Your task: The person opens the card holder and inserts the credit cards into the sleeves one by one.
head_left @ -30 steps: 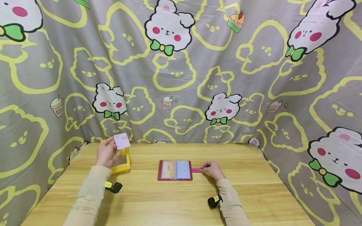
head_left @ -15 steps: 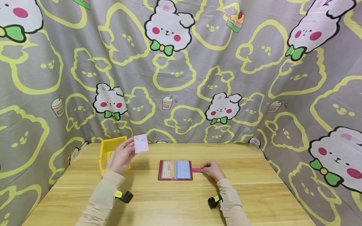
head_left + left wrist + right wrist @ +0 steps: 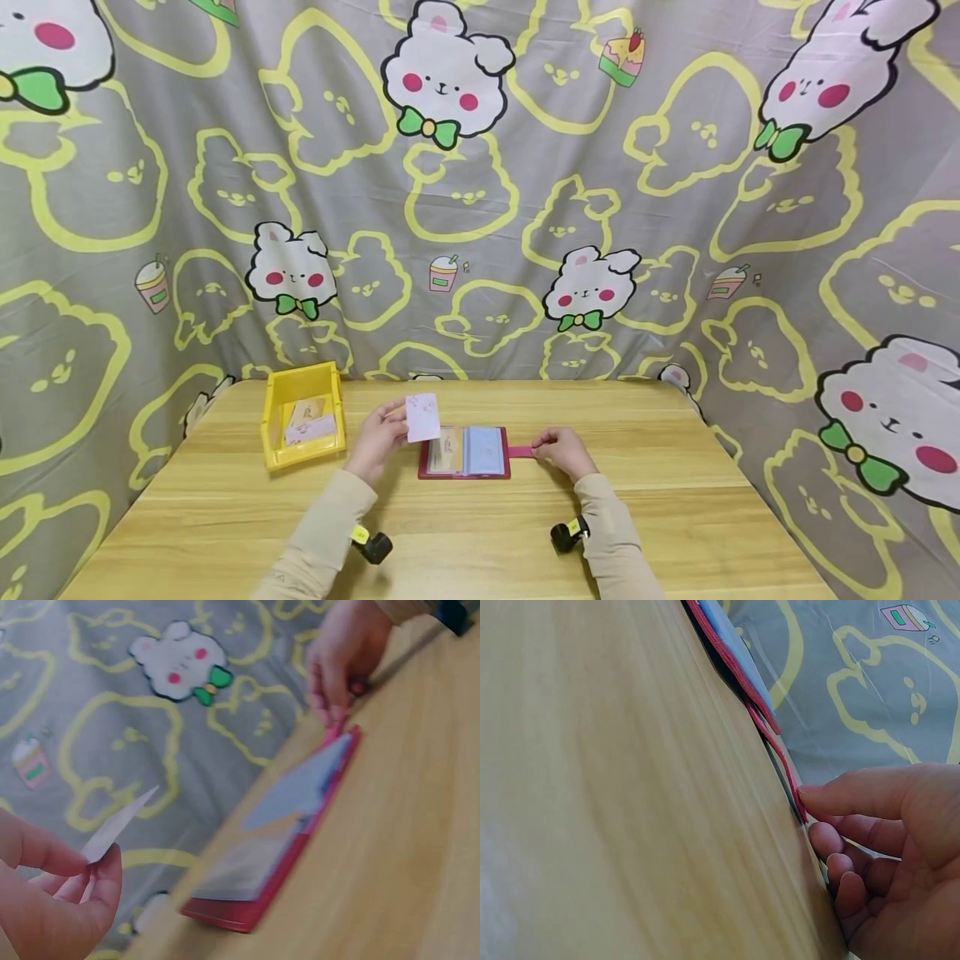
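Note:
A pale pink card (image 3: pixel 423 417) is pinched between the thumb and fingers of my left hand (image 3: pixel 380 437), raised just over the left edge of an open red card holder (image 3: pixel 427 467). The holder lies flat on the table, with a yellowish card in its left sleeve and a bluish sleeve on its right side. My right hand (image 3: pixel 564 450) pinches the end of the holder's pink strap (image 3: pixel 784 760). In the left wrist view the pink card (image 3: pixel 118 825) is seen nearly edge-on, apart from the holder (image 3: pixel 247 885).
A yellow bin (image 3: pixel 306 457) stands at the left of the wooden table (image 3: pixel 480 542), holding a few cards (image 3: pixel 311 429). A patterned grey curtain (image 3: pixel 495 208) hangs behind the table.
My left hand has carried the pink card rightward from above the yellow bin and lowered it near the card holder. The right hand has stayed on the strap.

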{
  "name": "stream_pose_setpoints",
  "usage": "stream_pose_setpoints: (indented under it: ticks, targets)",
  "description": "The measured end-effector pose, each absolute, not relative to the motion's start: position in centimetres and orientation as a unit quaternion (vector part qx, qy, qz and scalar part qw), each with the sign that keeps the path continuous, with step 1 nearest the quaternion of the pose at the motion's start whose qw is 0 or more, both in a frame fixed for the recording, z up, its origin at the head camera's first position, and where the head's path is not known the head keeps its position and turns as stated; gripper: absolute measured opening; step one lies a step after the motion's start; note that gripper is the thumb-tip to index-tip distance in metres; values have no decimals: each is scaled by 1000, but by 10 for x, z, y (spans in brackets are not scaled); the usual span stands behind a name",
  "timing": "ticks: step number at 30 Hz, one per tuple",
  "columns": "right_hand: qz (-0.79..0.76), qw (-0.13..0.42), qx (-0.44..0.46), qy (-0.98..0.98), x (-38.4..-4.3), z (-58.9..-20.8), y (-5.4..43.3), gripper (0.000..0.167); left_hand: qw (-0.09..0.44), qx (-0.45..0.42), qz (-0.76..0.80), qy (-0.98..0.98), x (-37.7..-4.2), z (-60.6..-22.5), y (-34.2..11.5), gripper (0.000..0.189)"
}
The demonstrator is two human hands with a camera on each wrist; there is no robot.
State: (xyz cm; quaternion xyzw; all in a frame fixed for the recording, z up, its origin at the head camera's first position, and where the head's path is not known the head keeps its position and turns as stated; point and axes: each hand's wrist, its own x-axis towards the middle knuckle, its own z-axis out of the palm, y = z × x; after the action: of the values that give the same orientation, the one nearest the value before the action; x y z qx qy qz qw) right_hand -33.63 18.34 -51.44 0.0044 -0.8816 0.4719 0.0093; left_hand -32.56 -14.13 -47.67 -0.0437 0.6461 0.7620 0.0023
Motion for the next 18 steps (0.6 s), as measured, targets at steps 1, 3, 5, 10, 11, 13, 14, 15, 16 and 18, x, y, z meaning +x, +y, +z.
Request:
stream_pose_setpoints:
  ticks: [1, 3, 5, 10, 11, 13, 14, 15, 16, 18]
  targets:
    - [473, 9, 4, -881, -336, -515, 183, 7, 6, -44, 763, 645, -326, -481, -138, 58]
    - [472, 11, 6, -881, -335, -515, 183, 7, 12, -42, 764, 644, -326, -488, -132, 58]
    - [472, 11, 7, -882, -335, -515, 183, 8, 19, -38, 761, 647, -324, -494, -128, 59]
    - [472, 13, 9, -882, -334, -514, 181, 9, 40, -40, 747, 662, -323, -501, -118, 61]
    - [473, 13, 9, -881, -334, -514, 182, 9, 43, -40, 742, 668, -324, -501, -116, 62]
    - [478, 11, 13, -878, -334, -514, 183, 9, 47, -42, 731, 680, -325, -501, -113, 62]
    - [479, 11, 19, -877, -334, -514, 184, 8, 46, -43, 724, 687, -325, -501, -111, 62]
    - [483, 10, 23, -875, -334, -515, 185, 7, 45, -44, 715, 696, -325, -500, -110, 62]
    - [486, 10, 27, -874, -335, -515, 187, 6, 44, -44, 707, 705, -326, -500, -109, 62]
    - [489, 14, 49, -871, -335, -516, 189, 5, 39, -42, 692, 720, -327, -499, -106, 63]
